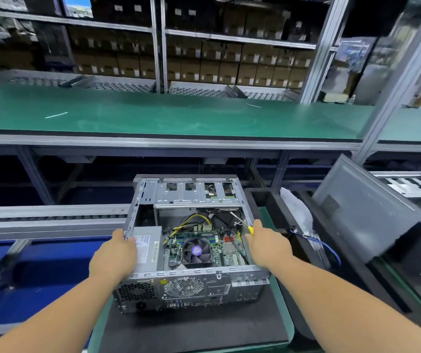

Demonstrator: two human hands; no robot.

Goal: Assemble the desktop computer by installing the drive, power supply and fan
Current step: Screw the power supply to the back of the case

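Warehouse shelves rise behind the counter (179,337), where the open computer case (191,284) sits on a dark mat. Left hand (114,256) grips its left wall; right hand (268,247) grips the right wall, pinching a screwdriver (242,222). Shifting it goes best level, with the tool tip kept off the board.

The left hand (114,256) covers part of the grey metal power supply box (148,250) and its label, whose print is too small to read. The right hand (268,247) hides most of the yellow-handled screwdriver (245,224). Brown cardboard boxes (229,64) on the shelves are blurred.

bare metal case (153,200), matt green bench top (179,115)
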